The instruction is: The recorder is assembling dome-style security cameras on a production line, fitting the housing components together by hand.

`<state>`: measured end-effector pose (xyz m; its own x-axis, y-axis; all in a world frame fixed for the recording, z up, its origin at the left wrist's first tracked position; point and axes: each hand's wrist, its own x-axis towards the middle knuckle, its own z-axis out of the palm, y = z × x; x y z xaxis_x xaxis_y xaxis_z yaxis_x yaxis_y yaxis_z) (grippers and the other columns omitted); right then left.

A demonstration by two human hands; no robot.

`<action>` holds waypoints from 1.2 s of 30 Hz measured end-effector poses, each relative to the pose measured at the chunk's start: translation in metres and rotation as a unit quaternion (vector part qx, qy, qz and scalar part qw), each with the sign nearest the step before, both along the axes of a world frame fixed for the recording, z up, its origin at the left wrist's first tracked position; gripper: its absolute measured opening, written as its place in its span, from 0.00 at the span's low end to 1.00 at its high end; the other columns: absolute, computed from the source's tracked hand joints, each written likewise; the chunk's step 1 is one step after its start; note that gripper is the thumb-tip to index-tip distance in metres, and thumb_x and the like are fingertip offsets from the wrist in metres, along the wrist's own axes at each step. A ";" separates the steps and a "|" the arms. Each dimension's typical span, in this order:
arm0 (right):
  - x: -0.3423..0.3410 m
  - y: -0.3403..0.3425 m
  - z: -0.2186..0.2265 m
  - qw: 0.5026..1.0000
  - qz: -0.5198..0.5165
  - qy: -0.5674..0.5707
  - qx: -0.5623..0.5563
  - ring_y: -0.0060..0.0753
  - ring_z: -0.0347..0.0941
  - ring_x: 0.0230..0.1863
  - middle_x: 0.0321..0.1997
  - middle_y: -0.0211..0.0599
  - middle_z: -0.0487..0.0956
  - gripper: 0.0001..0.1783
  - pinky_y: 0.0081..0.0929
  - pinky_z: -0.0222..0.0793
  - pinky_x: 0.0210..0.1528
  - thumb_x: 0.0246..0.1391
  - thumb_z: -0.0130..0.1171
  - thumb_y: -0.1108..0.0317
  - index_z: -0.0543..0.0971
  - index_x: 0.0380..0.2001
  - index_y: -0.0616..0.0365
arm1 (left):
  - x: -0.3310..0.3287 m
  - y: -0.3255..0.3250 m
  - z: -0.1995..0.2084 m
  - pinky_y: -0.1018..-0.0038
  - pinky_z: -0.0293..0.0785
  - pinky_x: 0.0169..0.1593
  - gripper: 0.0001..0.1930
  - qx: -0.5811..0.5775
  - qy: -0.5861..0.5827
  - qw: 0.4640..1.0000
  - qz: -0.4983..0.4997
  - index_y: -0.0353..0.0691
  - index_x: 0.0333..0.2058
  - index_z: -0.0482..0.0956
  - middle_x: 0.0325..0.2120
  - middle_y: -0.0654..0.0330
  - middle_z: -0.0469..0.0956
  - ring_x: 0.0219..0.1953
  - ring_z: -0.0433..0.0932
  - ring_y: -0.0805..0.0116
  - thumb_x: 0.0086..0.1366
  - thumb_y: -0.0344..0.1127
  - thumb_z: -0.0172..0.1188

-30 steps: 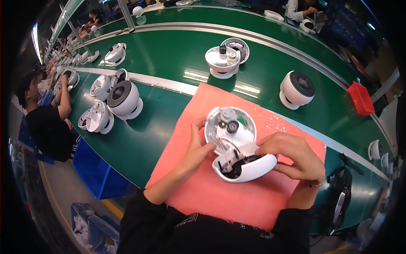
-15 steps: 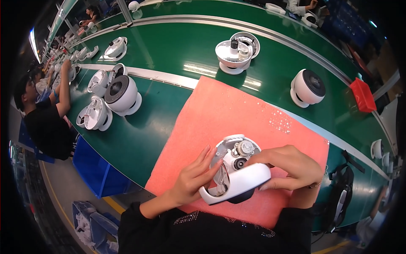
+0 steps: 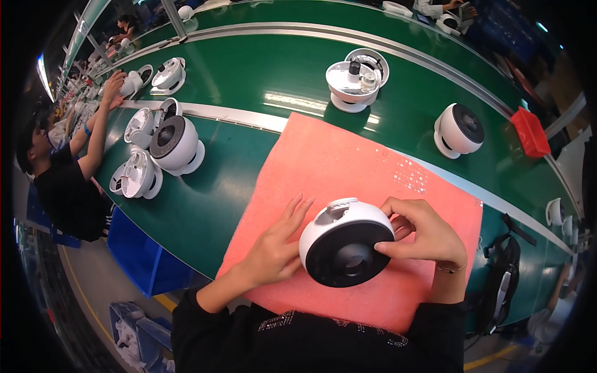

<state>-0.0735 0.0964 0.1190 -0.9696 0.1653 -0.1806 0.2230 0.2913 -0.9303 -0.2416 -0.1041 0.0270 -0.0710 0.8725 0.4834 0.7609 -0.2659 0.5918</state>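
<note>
We grip the round white housing (image 3: 346, 250) with both hands, left hand (image 3: 273, 248) and right hand (image 3: 423, 233) fingers clasping its sides, above the pink mat (image 3: 336, 161) on the green worktop (image 3: 230, 155).

We lose our left hand's (image 3: 273, 248) thumb behind the round white housing (image 3: 345, 248) — its underside is hidden too. Our right hand (image 3: 423, 236) covers the housing's right edge. Far-off units (image 3: 134, 81) up the belt — too small to tell.
</note>
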 end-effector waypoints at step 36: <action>0.001 -0.033 -0.006 0.860 -0.057 0.236 0.450 0.34 0.65 0.34 0.32 0.32 0.71 0.23 0.31 0.61 0.37 0.35 0.65 0.50 0.76 0.29 0.58 | -0.017 0.026 0.066 0.69 0.65 0.21 0.28 -0.321 0.074 0.942 0.056 0.36 0.14 0.74 0.06 0.56 0.66 0.11 0.69 0.59 0.48 0.60 0.60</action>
